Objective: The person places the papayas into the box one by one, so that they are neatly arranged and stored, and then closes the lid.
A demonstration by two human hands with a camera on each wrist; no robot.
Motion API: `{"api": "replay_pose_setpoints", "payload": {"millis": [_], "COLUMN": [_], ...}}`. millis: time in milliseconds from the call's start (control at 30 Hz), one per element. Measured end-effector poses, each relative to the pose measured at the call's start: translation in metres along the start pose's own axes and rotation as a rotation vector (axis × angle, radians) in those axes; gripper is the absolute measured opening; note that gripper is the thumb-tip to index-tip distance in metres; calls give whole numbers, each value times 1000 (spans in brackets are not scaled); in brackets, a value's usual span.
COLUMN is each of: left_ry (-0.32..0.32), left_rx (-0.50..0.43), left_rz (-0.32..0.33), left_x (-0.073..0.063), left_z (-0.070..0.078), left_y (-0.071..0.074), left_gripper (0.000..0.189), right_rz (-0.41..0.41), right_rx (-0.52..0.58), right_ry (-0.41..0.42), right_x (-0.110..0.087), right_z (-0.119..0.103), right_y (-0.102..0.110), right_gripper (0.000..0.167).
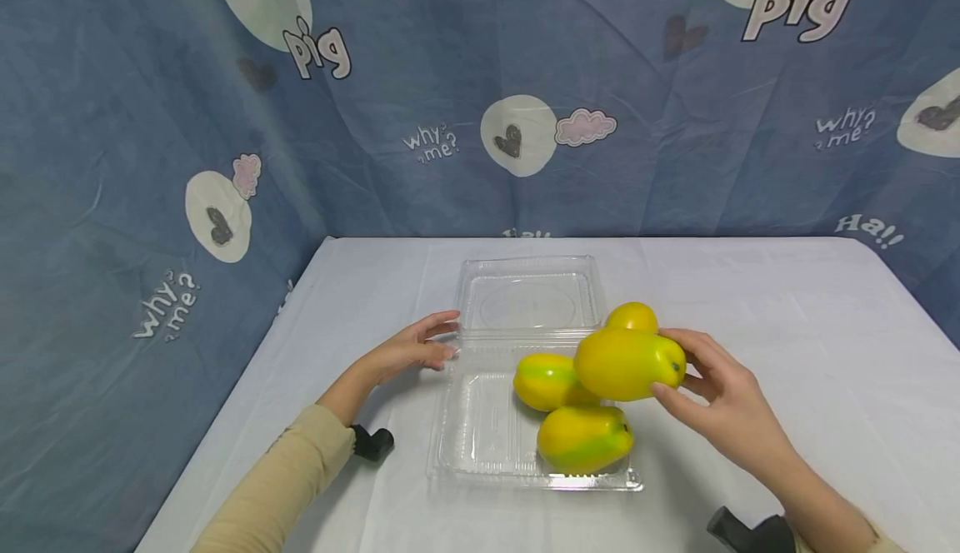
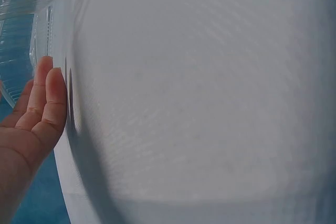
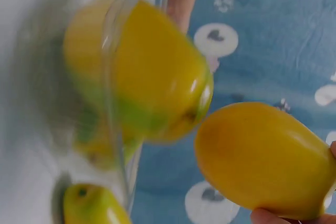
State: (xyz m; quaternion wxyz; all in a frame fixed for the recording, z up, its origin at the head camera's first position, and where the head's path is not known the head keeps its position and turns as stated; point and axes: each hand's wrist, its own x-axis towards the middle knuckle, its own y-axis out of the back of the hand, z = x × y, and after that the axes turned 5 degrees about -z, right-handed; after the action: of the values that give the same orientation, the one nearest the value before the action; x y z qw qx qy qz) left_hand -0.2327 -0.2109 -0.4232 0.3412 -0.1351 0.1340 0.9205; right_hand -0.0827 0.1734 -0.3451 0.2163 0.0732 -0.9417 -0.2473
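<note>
My right hand (image 1: 731,399) holds a yellow-green papaya (image 1: 626,364) between thumb and fingers, raised over the right side of a clear plastic clamshell box (image 1: 480,428). The same held papaya (image 3: 262,161) shows in the right wrist view. Two more papayas lie in the box's base: one toward its middle (image 1: 547,382) and one at the front right (image 1: 585,440). Behind the held fruit, another papaya (image 1: 632,316) is partly hidden, to the right of the box. My left hand (image 1: 412,346) has its fingers extended at the box's left edge, near the hinge; whether they touch it I cannot tell.
The box's lid (image 1: 528,295) lies folded back, away from me, on the white tablecloth (image 1: 787,303). A blue printed curtain (image 1: 420,45) hangs behind the table and along its left side. Black wrist mounts (image 1: 372,443) show at both sleeves.
</note>
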Motion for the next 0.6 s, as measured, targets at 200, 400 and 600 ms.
{"api": "replay_pose_setpoints", "payload": {"millis": [200, 400, 600], "left_ry": [1, -6, 11], "left_rx": [2, 0, 2], "left_rz": [3, -5, 3], "left_x": [-1, -1, -1], "left_z": [2, 1, 2], "left_y": [0, 0, 0], "left_gripper": [74, 75, 75], "right_rz": [-72, -116, -176], "right_rx": [89, 119, 151], "right_ry": [33, 33, 15], "right_x": [3, 7, 12], "right_z": [-11, -17, -20], "right_y": [-20, -42, -62], "right_gripper": [50, 50, 46]}}
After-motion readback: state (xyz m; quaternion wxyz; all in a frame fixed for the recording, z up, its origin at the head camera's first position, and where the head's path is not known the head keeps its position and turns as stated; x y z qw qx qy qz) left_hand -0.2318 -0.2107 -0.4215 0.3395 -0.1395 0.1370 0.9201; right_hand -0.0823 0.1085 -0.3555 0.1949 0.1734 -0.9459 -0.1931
